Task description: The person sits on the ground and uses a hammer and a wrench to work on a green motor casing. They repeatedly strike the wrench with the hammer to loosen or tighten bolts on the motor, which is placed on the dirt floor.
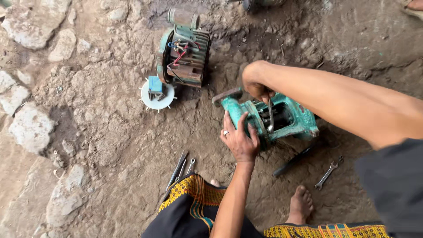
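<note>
While left hand (239, 140) grips one green pump housing (282, 121) | right hand (257, 90) clenches one metal tool (271, 117) | one wrench (326, 175)

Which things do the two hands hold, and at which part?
The right hand grips a thin metal tool by its top end. The left hand steadies the green pump housing at its rim.
</note>
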